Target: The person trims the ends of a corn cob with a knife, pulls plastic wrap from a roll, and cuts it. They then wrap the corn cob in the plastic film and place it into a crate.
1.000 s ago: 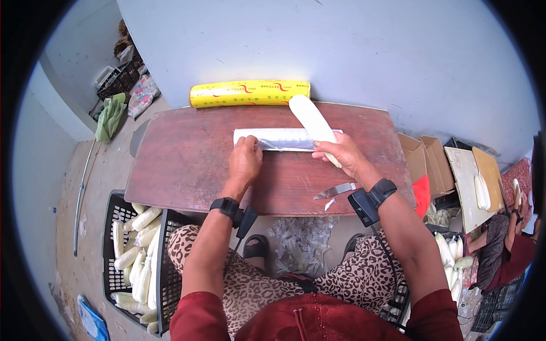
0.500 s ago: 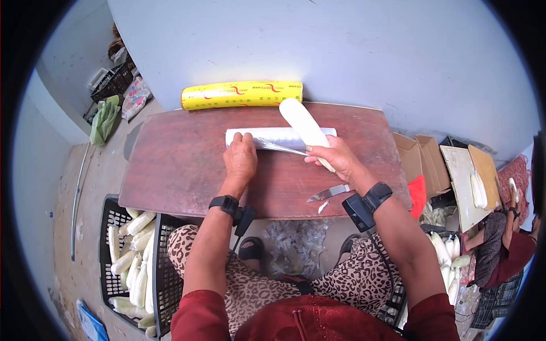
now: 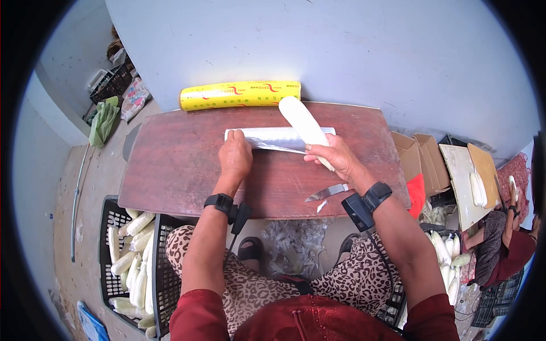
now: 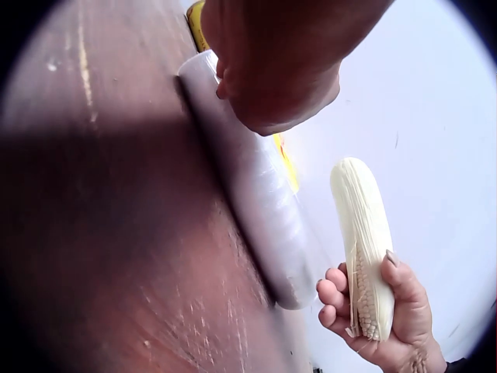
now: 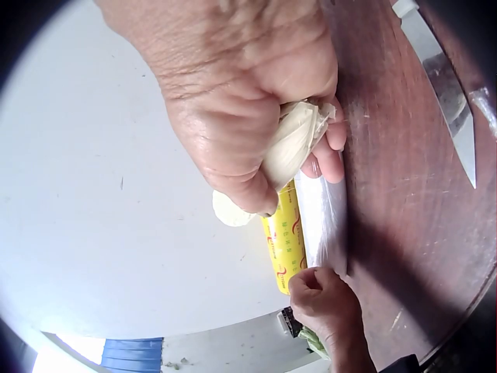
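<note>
A roll of clear cling film (image 3: pixel 273 135) lies across the wooden table (image 3: pixel 170 165). At its left end my left hand (image 3: pixel 235 154) pinches the film's edge with curled fingers; a stretched strip of film runs from there toward the other hand. My right hand (image 3: pixel 340 159) grips a pale, husk-covered ear of corn (image 3: pixel 303 120) near its lower end, tilted over the roll's right part. Rows of kernels show through the parted husk of the corn (image 4: pixel 365 256) in the left wrist view. The left fingertips are mostly hidden in that view.
Behind the film lies a yellow printed roll (image 3: pixel 242 95) against the wall. A knife (image 3: pixel 327 192) and a white scrap (image 3: pixel 322 206) lie near the front edge. A black crate (image 3: pixel 162 267) of corn stands at left; cardboard boxes (image 3: pixel 429 162) and another person (image 3: pixel 506 250) are at right.
My left hand has shifted slightly left to the roll's end, and the film strip between the hands looks flatter. The right hand keeps holding the corn. The head view has moved a little.
</note>
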A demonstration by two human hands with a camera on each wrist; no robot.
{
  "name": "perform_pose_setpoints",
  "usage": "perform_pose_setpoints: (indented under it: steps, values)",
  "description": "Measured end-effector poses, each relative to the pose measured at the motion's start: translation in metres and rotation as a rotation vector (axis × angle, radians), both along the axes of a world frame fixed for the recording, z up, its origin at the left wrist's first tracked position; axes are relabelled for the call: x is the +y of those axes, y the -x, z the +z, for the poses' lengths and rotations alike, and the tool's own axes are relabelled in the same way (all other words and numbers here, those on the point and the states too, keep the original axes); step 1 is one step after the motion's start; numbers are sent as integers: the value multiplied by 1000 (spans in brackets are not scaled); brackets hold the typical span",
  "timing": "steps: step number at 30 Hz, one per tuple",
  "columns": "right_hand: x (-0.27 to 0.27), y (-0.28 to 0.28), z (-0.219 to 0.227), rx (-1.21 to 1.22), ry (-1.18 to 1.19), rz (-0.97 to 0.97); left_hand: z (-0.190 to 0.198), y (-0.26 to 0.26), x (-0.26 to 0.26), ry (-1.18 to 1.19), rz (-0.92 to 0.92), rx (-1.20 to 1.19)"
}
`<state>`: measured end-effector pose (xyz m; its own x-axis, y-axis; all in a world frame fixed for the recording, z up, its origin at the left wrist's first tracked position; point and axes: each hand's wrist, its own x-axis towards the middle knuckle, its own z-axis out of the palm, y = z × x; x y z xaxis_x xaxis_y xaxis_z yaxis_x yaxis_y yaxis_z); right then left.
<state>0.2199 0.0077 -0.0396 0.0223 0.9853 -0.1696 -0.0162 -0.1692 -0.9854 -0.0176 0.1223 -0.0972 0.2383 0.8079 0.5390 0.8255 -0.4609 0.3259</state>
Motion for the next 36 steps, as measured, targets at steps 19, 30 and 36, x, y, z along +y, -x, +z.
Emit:
perform_pose_setpoints:
  steps: [19,30,36]
  values:
    - [-5,6,10,-29,5,-40,1,18,-13,1109,168,-1315]
    - [-5,5,6,-16,3,-34,-1,9,-12,1196,83,-1317]
    - [-4,2,6,-26,6,-23,-2,13,-16,1208,77,-1260]
